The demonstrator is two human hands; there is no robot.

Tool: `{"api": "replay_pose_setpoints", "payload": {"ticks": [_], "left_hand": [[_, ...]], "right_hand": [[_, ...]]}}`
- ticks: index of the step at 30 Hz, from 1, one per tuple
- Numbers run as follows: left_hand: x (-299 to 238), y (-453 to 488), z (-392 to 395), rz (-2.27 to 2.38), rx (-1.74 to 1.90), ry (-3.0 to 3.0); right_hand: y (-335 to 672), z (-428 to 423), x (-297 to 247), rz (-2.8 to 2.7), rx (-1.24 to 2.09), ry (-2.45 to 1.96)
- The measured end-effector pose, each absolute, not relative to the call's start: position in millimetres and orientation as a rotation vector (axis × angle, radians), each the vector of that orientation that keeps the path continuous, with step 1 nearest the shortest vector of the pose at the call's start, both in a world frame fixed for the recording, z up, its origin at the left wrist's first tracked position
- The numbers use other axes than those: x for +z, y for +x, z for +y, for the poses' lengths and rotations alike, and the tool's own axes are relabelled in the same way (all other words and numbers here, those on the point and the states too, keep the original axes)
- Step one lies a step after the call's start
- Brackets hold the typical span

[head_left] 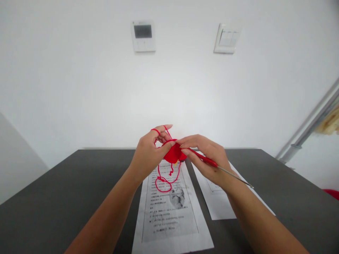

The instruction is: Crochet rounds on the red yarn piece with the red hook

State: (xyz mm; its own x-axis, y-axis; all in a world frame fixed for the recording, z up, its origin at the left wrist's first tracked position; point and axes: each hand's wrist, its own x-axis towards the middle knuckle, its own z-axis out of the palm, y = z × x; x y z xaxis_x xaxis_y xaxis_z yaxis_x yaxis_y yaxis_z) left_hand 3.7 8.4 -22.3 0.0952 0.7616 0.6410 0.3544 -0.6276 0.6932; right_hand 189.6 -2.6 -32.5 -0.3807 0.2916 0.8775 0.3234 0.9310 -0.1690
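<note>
My left hand [148,153] pinches a small red crochet piece [173,153] above the table, with red yarn [165,176] wound over its raised fingers and hanging in loops below. My right hand [209,158] grips a crochet hook [212,163] with a red handle and a metal shaft pointing back to the right. The hook's tip meets the red piece, where both hands come together.
A dark table [66,197] lies below. Two printed paper sheets rest on it: one [169,211] under my hands, another [219,201] to its right. A wall panel [143,36] and light switch [227,38] hang on the white wall. A metal rail [309,127] slants at right.
</note>
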Motion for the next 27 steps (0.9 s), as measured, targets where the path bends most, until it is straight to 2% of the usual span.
{"api": "replay_pose_setpoints", "payload": {"ticks": [10, 18, 27], "left_hand": [[-25, 7, 7, 1.186, 1.483, 2.152], [-23, -2, 6, 0.863, 1.289, 1.882], [-19, -3, -1, 0.519, 1.104, 1.484]], "right_hand": [[198, -6, -27, -2.150, 0.002, -0.505], [211, -11, -19, -1.939, 0.590, -0.662], [217, 1, -24, -1.763, 1.104, -0.367]]}}
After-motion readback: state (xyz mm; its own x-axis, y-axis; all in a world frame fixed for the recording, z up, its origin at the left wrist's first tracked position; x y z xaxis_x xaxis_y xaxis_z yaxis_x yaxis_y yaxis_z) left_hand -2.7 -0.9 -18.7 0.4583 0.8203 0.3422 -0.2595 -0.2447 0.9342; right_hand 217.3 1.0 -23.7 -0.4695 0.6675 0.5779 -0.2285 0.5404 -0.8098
